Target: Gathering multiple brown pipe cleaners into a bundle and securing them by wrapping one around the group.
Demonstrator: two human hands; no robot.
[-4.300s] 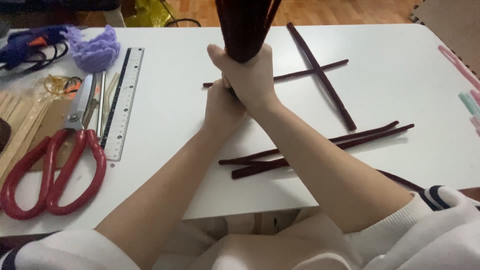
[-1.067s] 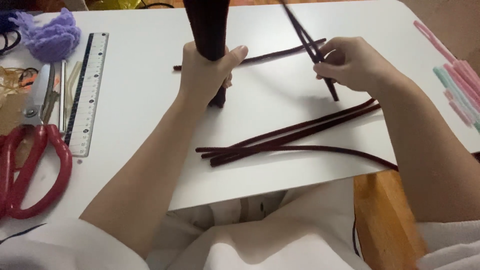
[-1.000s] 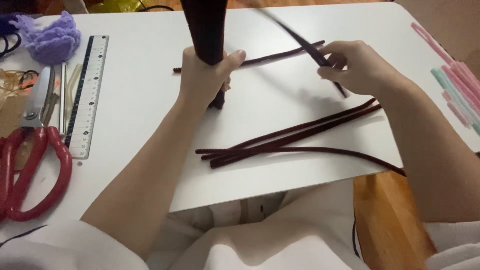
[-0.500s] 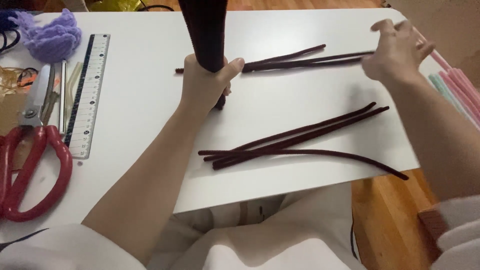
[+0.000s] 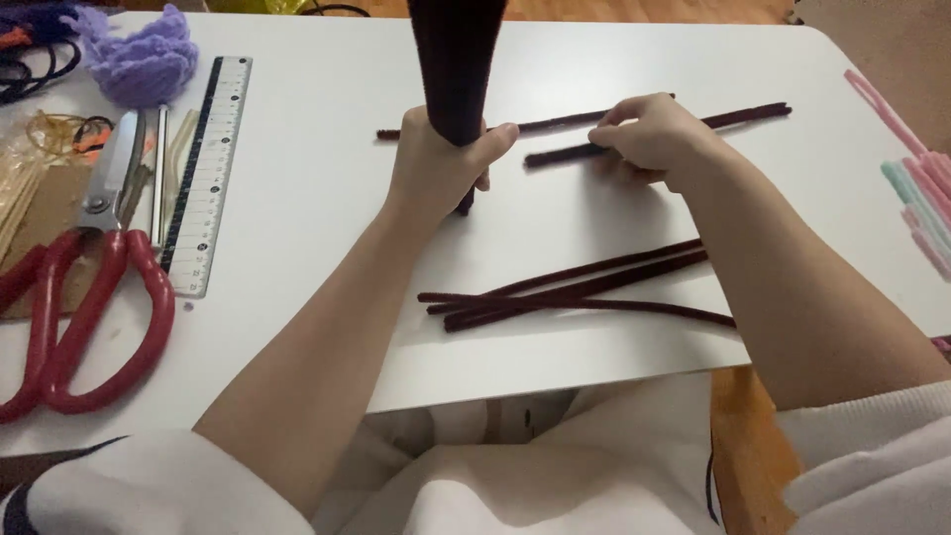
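My left hand [image 5: 436, 163] grips an upright bundle of dark maroon pipe cleaners [image 5: 456, 59], its lower end resting on the white table [image 5: 317, 129]. My right hand [image 5: 649, 134] pinches one maroon pipe cleaner [image 5: 743, 116] that lies flat just right of the bundle. Behind it another loose pipe cleaner [image 5: 555, 123] lies across the table. Three more pipe cleaners [image 5: 570, 292] lie together nearer to me, under my right forearm.
Red-handled scissors [image 5: 74, 297], a clear ruler [image 5: 206, 168] and a purple crocheted piece [image 5: 144, 59] sit at the left. Pink and mint pipe cleaners [image 5: 916, 188] lie at the right edge. The table's near edge runs just in front of my lap.
My right hand left the bundle, lifted a pipe cleaner from the table, swung it out to the right, and now holds it flat close to the bundle. The left hand stayed put.
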